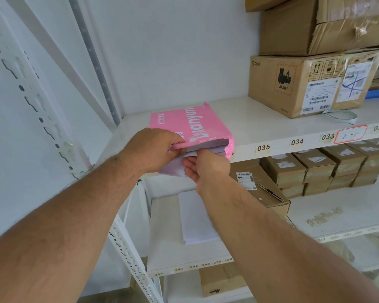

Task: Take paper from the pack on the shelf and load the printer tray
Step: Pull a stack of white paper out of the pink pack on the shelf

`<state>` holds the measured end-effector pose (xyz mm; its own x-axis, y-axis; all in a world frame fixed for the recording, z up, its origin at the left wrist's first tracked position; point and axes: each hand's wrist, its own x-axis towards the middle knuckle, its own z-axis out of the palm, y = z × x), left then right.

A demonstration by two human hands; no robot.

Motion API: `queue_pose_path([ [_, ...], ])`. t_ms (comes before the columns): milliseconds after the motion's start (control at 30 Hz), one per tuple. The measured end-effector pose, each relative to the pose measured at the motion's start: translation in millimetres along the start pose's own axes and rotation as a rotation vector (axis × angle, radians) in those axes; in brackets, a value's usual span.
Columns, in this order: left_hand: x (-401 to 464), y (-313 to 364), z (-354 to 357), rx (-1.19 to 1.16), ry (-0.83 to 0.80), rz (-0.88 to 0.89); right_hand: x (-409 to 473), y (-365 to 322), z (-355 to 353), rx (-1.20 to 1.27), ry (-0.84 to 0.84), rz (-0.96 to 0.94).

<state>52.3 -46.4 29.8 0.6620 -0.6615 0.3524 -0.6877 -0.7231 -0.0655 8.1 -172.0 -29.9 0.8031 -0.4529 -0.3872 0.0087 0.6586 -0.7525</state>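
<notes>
A pink paper pack (190, 123) lies on the upper white shelf (271, 125), its open end facing me. My left hand (155, 147) pinches the pack's torn wrapper flap and holds it up. My right hand (204, 169) grips a bundle of white sheets (173, 169) that sticks out of the open end past the shelf edge. The fingertips of both hands are partly hidden by the paper. No printer is in view.
Cardboard boxes (304, 84) are stacked at the right of the upper shelf. On the shelf below lie a loose stack of white paper (197, 219), a box with a pen (270, 192) on it, and several small brown boxes (328, 167). A perforated upright (31, 101) stands at left.
</notes>
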Motion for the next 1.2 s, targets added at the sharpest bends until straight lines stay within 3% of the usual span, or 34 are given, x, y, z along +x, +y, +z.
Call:
queue_pose_path([
  [267, 1, 0, 0, 0.014, -0.012, -0.004, -1, 2, -6, -0.036, -0.005, -0.078],
  [600, 4, -1, -1, -0.087, -0.052, -0.102, -7, 2, -10, -0.012, -0.070, -0.033],
  [1200, 3, -4, 4, -0.084, 0.000, -0.051, -5, 9, -14, -0.012, -0.111, -0.077],
])
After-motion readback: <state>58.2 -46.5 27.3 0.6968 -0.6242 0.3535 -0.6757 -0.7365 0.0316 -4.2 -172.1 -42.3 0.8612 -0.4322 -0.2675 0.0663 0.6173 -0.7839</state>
